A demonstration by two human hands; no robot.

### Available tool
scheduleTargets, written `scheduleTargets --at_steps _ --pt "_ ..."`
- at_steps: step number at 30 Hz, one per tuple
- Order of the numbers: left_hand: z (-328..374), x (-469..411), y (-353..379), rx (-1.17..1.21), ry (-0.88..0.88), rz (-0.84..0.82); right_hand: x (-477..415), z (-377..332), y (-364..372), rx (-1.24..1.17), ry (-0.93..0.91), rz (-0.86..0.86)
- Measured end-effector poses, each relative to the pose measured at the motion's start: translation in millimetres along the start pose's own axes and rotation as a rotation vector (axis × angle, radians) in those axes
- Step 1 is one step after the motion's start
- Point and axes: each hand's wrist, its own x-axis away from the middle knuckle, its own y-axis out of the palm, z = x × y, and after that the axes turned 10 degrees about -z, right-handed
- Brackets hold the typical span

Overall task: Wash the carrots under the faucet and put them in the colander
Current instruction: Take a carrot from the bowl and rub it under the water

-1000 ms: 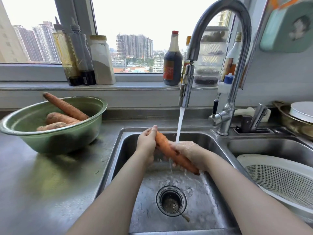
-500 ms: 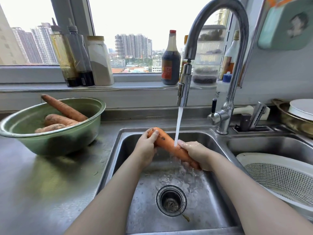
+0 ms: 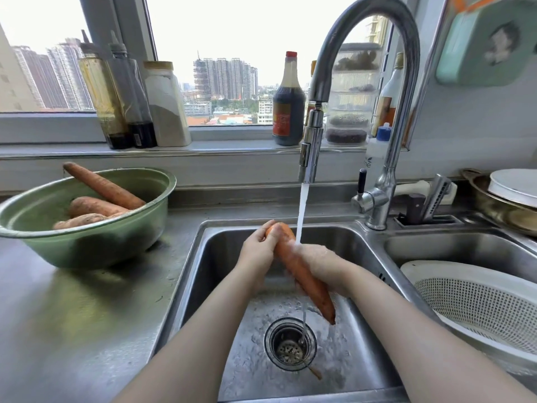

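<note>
Over the left sink basin (image 3: 226,321) I hold an orange carrot (image 3: 299,271) under the running faucet (image 3: 312,158). My left hand (image 3: 258,251) grips its thick top end. My right hand (image 3: 322,263) wraps its middle, blurred and wet, where the water stream lands. The carrot's tip points down toward the drain (image 3: 290,344). Three unwashed carrots (image 3: 98,199) lie in a green bowl (image 3: 96,245) on the counter at left. A white colander (image 3: 476,306) sits in the right basin, with nothing visible inside it.
Bottles and jars (image 3: 130,103) line the windowsill behind the sink. A dark sauce bottle (image 3: 288,103) stands near the faucet spout. A peeler and knife holder (image 3: 430,205) sit behind the right basin, and a metal pot with a white plate (image 3: 511,196) stands at far right.
The carrot has swung more upright, its tip now lower toward the drain. My right hand slid up to the carrot's middle under the stream. My left hand stays on the top end.
</note>
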Motion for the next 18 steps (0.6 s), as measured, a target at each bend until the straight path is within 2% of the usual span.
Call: scheduleTargets --at_steps 5,9,11,15,18 --pt "4 1 -6 0.123 -0.051 -0.068 -1 4 3 -0.078 -0.101 -0.086" --pt "3 -1 -2 0.17 -0.009 -0.212 0 -8 10 -0.114 -0.08 0.15" --pt "2 0 2 0.159 0.018 -0.224 3 -12 5 -0.063 -0.068 0.197" --pt "0 -1 3 0.13 0.02 -0.184 7 -9 -2 -0.231 -0.103 0.04" --pt "-1 0 -2 0.147 0.025 -0.16 7 -9 -2 -0.246 -0.15 0.003"
